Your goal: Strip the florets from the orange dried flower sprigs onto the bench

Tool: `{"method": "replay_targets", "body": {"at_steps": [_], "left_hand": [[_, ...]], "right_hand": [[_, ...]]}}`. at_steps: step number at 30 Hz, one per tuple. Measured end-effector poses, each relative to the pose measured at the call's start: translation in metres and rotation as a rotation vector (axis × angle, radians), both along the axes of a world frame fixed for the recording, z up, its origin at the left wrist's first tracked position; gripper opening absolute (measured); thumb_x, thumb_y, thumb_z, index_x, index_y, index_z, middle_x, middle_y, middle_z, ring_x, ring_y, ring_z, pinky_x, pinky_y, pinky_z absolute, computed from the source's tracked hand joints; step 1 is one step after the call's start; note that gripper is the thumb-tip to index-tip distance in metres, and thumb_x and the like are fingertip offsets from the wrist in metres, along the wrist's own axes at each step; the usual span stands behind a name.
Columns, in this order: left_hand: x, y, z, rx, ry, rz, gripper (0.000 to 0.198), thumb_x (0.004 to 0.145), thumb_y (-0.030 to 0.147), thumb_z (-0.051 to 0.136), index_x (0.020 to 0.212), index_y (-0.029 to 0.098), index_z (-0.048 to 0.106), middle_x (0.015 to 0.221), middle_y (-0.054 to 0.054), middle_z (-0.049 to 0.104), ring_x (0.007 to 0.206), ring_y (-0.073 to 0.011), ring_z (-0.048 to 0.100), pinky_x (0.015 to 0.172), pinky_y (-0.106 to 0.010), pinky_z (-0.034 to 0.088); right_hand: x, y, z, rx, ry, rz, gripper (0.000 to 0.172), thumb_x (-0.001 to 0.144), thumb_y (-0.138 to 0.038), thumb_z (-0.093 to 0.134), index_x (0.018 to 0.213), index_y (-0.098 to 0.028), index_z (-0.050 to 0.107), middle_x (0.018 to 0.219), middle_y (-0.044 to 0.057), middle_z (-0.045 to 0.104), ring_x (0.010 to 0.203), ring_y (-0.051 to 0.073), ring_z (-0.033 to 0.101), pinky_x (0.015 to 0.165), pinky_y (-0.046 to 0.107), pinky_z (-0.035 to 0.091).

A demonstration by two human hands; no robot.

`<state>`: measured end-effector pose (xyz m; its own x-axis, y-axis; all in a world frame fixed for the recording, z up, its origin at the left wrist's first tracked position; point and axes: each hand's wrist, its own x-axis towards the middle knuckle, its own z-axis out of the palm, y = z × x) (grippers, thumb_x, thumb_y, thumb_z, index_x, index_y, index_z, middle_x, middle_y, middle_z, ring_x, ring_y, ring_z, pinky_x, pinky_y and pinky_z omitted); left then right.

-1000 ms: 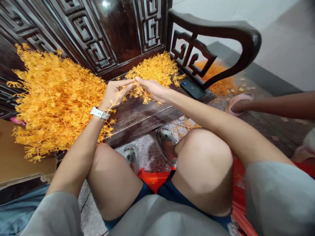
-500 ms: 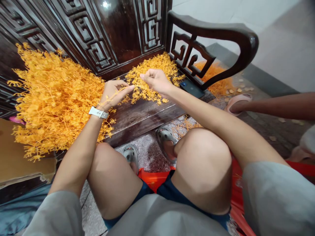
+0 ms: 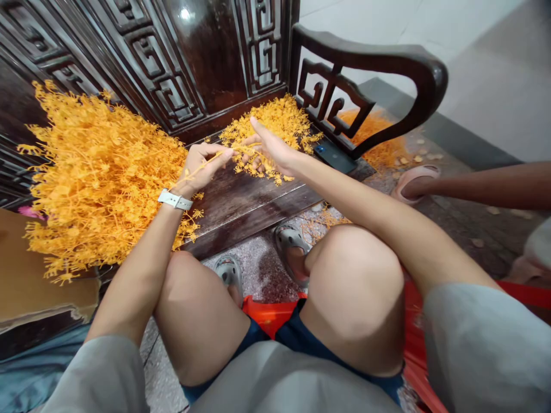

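My left hand, with a white watch on the wrist, is closed on a thin orange plastic sprig. My right hand meets the sprig's far end, its forefinger stretched out and the other fingers curled at the stem. Both hands hover over the dark wooden bench seat. A big heap of orange plastic sprigs lies to the left. A smaller pile of orange pieces sits just behind my right hand.
A dark phone lies on the seat by the carved armrest. More orange pieces cover the floor beyond it. Another person's leg and pink slipper reach in from the right. A red stool is under me.
My right hand has dropped slightly and its forefinger has straightened out. The left hand keeps its hold on the sprig and has barely moved.
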<state>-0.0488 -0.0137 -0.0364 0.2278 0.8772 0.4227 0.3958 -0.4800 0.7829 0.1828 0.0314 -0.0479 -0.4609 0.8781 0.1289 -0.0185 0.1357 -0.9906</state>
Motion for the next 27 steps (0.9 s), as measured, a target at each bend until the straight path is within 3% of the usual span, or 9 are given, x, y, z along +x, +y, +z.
{"method": "replay_targets", "body": {"at_steps": [2,5,9,12,15,20,23,27], "left_hand": [[-0.001,-0.003,0.004,0.028,0.098,-0.035,0.046,0.093,0.065,0.078,0.080,0.022,0.086,0.068,-0.004,0.073,0.066,-0.0185,0.061,0.075,-0.037,0.049],[-0.003,-0.004,0.006,0.062,0.205,-0.080,0.047,0.094,0.065,0.075,0.078,0.022,0.086,0.071,-0.004,0.075,0.068,-0.0185,0.060,0.079,-0.038,0.049],[-0.002,-0.004,0.004,-0.011,0.210,-0.036,0.050,0.092,0.067,0.076,0.074,0.021,0.080,0.066,-0.002,0.068,0.062,-0.0158,0.052,0.064,-0.034,0.041],[0.003,-0.003,0.000,-0.133,0.073,0.064,0.054,0.092,0.072,0.076,0.072,0.022,0.075,0.056,0.000,0.058,0.052,-0.0127,0.044,0.053,-0.031,0.033],[0.014,-0.002,-0.004,-0.326,-0.170,0.087,0.063,0.094,0.082,0.068,0.073,0.022,0.071,0.054,-0.002,0.059,0.043,-0.0104,0.038,0.045,-0.029,0.029],[0.031,-0.004,-0.002,-0.524,-0.496,0.020,0.064,0.090,0.087,0.068,0.081,0.024,0.067,0.061,-0.002,0.062,0.045,-0.0108,0.048,0.043,-0.027,0.036],[0.041,-0.007,-0.003,-0.559,-0.543,-0.035,0.060,0.090,0.083,0.074,0.083,0.023,0.064,0.066,-0.002,0.062,0.050,-0.0122,0.053,0.046,-0.028,0.039],[0.054,-0.012,-0.011,-0.515,-0.663,-0.009,0.052,0.081,0.060,0.096,0.080,0.021,0.061,0.074,0.001,0.059,0.057,-0.0092,0.052,0.052,-0.025,0.040]], "right_hand": [[0.002,-0.008,0.006,-0.170,-0.033,0.103,0.077,0.093,-0.096,0.053,0.101,-0.019,0.062,0.082,0.004,0.061,0.065,0.014,0.055,0.054,0.025,0.044],[0.002,-0.019,0.013,-0.224,-0.078,0.171,0.064,0.093,-0.082,0.072,0.097,-0.019,0.062,0.080,0.004,0.061,0.065,0.014,0.052,0.052,0.026,0.040],[-0.001,-0.020,0.014,-0.172,-0.051,0.039,0.041,0.096,-0.052,0.085,0.095,-0.022,0.057,0.078,0.000,0.056,0.064,0.012,0.042,0.051,0.024,0.035],[-0.005,-0.012,0.009,-0.126,0.031,-0.127,0.043,0.095,-0.042,0.088,0.099,-0.024,0.049,0.080,-0.003,0.051,0.066,0.011,0.039,0.054,0.023,0.033],[-0.009,-0.005,0.005,-0.070,0.113,-0.220,0.042,0.095,-0.038,0.086,0.106,-0.026,0.047,0.083,-0.003,0.049,0.071,0.012,0.042,0.059,0.024,0.036],[-0.022,-0.008,0.004,0.088,0.083,-0.193,0.018,0.101,-0.027,0.073,0.103,-0.023,0.056,0.088,0.001,0.052,0.081,0.015,0.047,0.070,0.028,0.043],[-0.028,-0.015,0.000,0.221,0.054,-0.163,0.012,0.104,-0.026,0.067,0.102,-0.023,0.056,0.094,0.002,0.056,0.086,0.017,0.051,0.077,0.030,0.047],[-0.033,-0.019,-0.004,0.369,-0.009,-0.201,0.007,0.107,-0.027,0.061,0.107,-0.024,0.055,0.101,0.003,0.059,0.093,0.019,0.054,0.088,0.033,0.050]]}}
